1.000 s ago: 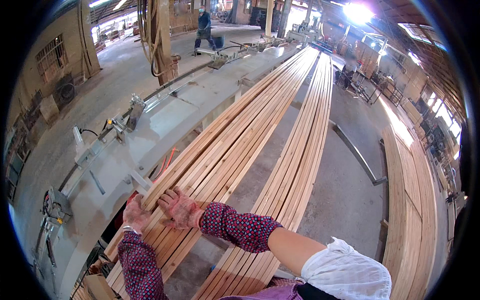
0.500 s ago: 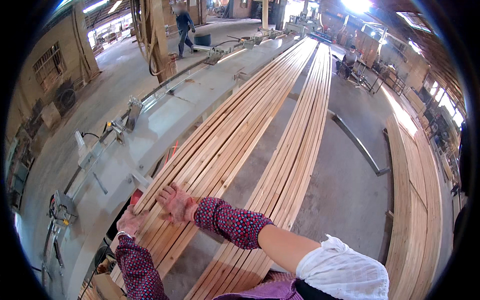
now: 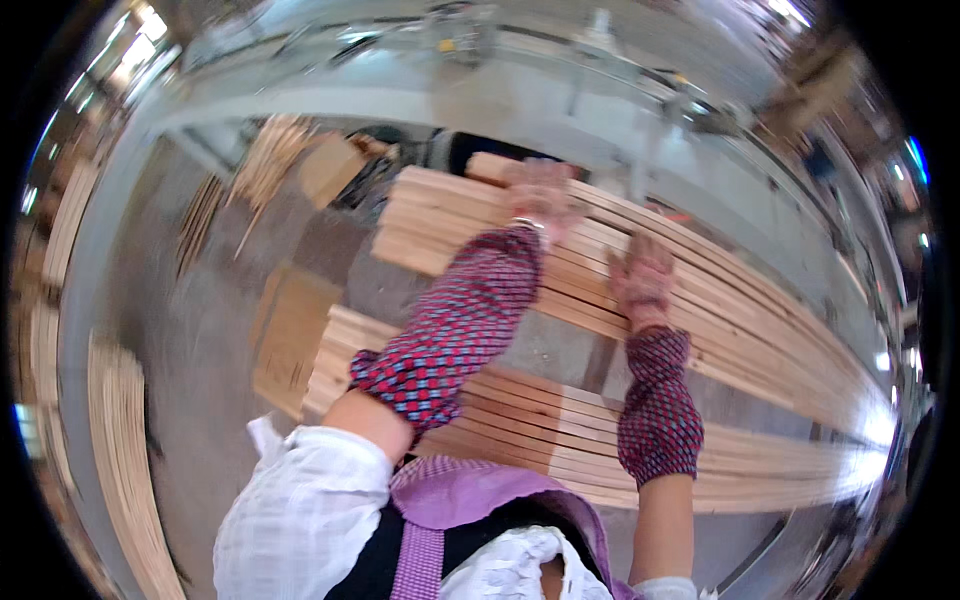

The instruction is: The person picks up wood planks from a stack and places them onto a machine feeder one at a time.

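Long pale wooden strips lie side by side in a far row (image 3: 440, 215) and a nearer row (image 3: 480, 410). My left hand (image 3: 541, 190), in a pinkish work glove, rests at the outer edge of the far row, near its left end. Its fingers are blurred, and I cannot see whether they grip the outermost strip. Farther right, my right hand (image 3: 642, 275), gloved too, lies on top of the same row with its fingers spread. Patterned red and blue sleeve covers reach over both forearms.
A grey machine bed (image 3: 560, 85) with fittings runs beyond the far row. Cardboard (image 3: 290, 340) lies on the floor at the left ends, and thin sticks (image 3: 270, 165) are heaped farther back. Another stack of boards (image 3: 125, 460) stands at the lower left.
The view has swung left and down, so the strips now run across it and their left ends show. Both hands remain on the far row, now farther apart.
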Tool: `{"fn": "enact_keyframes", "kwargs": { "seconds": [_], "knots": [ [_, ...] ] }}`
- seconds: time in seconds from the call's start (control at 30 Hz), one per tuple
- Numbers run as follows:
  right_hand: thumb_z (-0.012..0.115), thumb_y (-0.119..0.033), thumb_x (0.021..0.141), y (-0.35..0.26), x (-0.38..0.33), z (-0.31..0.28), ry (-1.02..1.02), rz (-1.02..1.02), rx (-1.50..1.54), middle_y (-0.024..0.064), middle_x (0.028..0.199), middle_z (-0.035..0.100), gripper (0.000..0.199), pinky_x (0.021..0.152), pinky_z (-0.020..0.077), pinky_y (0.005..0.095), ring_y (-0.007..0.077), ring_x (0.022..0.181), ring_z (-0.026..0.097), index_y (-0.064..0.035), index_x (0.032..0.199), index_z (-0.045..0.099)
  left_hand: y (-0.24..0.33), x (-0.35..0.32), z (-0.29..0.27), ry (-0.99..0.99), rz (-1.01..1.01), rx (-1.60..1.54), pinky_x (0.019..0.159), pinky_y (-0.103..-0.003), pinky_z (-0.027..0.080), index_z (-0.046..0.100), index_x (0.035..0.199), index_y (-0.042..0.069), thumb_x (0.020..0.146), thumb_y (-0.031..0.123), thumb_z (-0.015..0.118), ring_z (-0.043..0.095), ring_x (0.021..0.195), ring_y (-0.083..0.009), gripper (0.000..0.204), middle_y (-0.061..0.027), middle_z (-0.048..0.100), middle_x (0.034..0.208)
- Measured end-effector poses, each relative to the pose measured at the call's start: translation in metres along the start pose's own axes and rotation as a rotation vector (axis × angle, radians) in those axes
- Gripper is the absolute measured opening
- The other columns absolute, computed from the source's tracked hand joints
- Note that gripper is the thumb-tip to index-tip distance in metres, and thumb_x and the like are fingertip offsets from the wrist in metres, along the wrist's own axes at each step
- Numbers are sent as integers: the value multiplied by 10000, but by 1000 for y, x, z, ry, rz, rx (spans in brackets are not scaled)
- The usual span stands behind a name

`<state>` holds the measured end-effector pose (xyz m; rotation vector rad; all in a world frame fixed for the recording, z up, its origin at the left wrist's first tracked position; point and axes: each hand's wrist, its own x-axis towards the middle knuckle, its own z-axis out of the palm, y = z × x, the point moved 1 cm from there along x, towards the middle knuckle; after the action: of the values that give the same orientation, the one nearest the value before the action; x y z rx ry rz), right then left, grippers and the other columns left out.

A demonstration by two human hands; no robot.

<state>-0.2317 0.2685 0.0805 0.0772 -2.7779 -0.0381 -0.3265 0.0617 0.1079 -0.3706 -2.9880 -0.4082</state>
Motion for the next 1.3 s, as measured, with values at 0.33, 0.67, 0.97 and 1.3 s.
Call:
{"fn": "enact_keyframes", "kwargs": {
  "seconds": [0.33, 0.67, 0.97, 1.3],
  "knots": [
    [607, -619, 966, 6, 1, -1, -161, 67, 79, 170, 1398, 609, 706, 1152, 392, 481, 376, 1299, 551, -89, 1432, 585, 10, -81, -5, -36, 128, -32, 1215, -583, 203, 506, 1524, 89, 933, 665, 545, 357, 1487, -371, 826, -202, 475, 1539],
    [680, -547, 953, 4, 6, 2, -16, 13, 190, 180, 1175, 708, 548, 1044, 483, 485, 378, 1152, 636, -63, 1208, 704, -248, -113, -63, -5, -470, -361, 1269, -463, 241, 250, 1673, 112, 948, 720, 551, 310, 1557, -342, 993, -174, 305, 1702],
    [704, -507, 938, -3, 12, -17, -164, 53, 195, 172, 1138, 713, 495, 984, 509, 482, 376, 1102, 655, -65, 1162, 712, -290, -112, -17, -156, -361, -1086, 1131, -340, 415, 328, 1647, 140, 1021, 450, 649, 494, 1359, -190, 769, -99, 492, 1554],
    [758, -316, 903, 16, -41, -16, -228, 23, 355, 154, 1018, 688, 294, 902, 511, 494, 388, 1014, 640, -77, 1070, 714, -282, -184, -12, -165, -432, -1067, 1148, -336, 402, 244, 1661, 86, 1021, 419, 684, 473, 1378, -194, 845, -100, 468, 1577]
  ]
}}
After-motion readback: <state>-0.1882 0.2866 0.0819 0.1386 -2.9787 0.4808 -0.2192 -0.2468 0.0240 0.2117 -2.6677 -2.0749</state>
